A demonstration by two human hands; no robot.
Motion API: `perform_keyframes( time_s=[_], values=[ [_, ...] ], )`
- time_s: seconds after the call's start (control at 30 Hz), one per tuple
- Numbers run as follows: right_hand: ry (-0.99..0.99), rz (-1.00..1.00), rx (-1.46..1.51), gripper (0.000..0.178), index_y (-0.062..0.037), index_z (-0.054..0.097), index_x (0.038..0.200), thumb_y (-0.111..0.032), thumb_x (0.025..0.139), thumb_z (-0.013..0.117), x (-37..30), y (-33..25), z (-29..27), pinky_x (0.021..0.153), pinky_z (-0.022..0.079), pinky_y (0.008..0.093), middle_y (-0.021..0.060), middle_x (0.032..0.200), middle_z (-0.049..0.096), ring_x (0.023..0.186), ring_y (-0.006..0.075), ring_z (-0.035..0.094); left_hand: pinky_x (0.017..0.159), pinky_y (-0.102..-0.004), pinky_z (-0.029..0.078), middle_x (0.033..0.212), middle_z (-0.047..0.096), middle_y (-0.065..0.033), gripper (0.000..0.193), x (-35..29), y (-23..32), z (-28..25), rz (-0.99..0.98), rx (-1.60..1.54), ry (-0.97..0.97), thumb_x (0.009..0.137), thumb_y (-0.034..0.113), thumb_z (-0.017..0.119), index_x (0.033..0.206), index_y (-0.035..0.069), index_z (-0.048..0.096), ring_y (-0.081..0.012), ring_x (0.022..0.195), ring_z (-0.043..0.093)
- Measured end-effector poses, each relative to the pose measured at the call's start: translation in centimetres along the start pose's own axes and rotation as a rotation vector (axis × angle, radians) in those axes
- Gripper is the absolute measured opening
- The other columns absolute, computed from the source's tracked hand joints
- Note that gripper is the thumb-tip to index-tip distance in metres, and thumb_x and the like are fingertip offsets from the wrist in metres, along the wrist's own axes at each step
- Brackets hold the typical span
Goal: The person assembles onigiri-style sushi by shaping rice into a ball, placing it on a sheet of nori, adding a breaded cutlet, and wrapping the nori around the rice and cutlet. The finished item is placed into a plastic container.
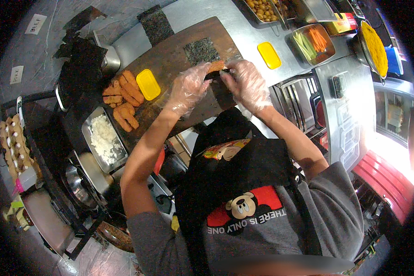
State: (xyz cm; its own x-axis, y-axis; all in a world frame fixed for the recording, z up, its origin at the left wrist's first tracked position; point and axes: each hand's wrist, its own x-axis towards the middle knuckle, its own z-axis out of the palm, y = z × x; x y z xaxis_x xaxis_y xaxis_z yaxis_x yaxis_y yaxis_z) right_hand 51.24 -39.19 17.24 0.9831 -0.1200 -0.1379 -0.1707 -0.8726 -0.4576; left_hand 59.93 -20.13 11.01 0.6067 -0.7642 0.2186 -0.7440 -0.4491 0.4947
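Observation:
My left hand (188, 88) and my right hand (252, 83), both in clear plastic gloves, meet over a dark wooden cutting board (175, 57). Between their fingertips is an orange-brown breaded fried piece (215, 66), which both hands grip from its two ends. Something dark, perhaps seaweed, shows just below it; the fingers hide part of it. Just beyond the hands lies a square seaweed sheet (201, 50). More breaded fried pieces (123, 87) are piled at the board's left end, beside a yellow rectangular lid (148, 84).
A tray of white rice (106, 138) stands left of the board. Another seaweed sheet (154, 25) lies beyond it. On the steel counter at right are a second yellow lid (268, 55), a pan of vegetable sticks (313, 43) and a tray of small round brown food (263, 10).

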Motion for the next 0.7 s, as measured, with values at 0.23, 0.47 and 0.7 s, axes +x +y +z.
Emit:
perform_keyframes(
  time_s=[0.23, 0.47, 0.7],
  values=[
    [0.2, -0.6, -0.482, 0.059, -0.0026, 0.039, 0.148, -0.02, 0.093, 0.049, 0.0, 3.4, 6.1, 0.12, 0.018, 0.0568, 0.0153, 0.157, 0.034, 0.149, 0.032, 0.026, 0.097, -0.0422, 0.05, 0.122, 0.065, -0.0171, 0.046, 1.4, -1.0, -1.3, -0.074, -0.219, -0.08, 0.085, 0.017, 0.07, 0.129, 0.011, 0.061, -0.0359, 0.111, 0.062],
    [0.212, -0.648, -0.44, 0.057, -0.0024, 0.039, 0.147, -0.018, 0.093, 0.047, 2.9, 4.3, 6.8, 0.12, 0.02, 0.0533, 0.0149, 0.154, 0.038, 0.146, 0.0304, 0.031, 0.094, -0.043, 0.049, 0.112, 0.068, -0.0201, 0.042, 3.7, -2.2, -2.7, -0.188, -0.208, -0.294, 0.083, 0.024, 0.072, 0.122, 0.008, 0.066, -0.0385, 0.107, 0.063],
    [0.279, -0.65, -0.281, 0.054, -0.0017, 0.044, 0.141, -0.01, 0.088, 0.052, 4.7, 3.8, 6.6, 0.112, 0.037, 0.0454, 0.0176, 0.133, 0.053, 0.127, 0.0325, 0.05, 0.093, -0.0377, 0.049, 0.112, 0.07, -0.0195, 0.045, 4.7, -4.7, -2.4, -0.179, -0.371, -0.387, 0.085, 0.032, 0.076, 0.121, 0.006, 0.068, -0.0287, 0.103, 0.067]
  ],
)
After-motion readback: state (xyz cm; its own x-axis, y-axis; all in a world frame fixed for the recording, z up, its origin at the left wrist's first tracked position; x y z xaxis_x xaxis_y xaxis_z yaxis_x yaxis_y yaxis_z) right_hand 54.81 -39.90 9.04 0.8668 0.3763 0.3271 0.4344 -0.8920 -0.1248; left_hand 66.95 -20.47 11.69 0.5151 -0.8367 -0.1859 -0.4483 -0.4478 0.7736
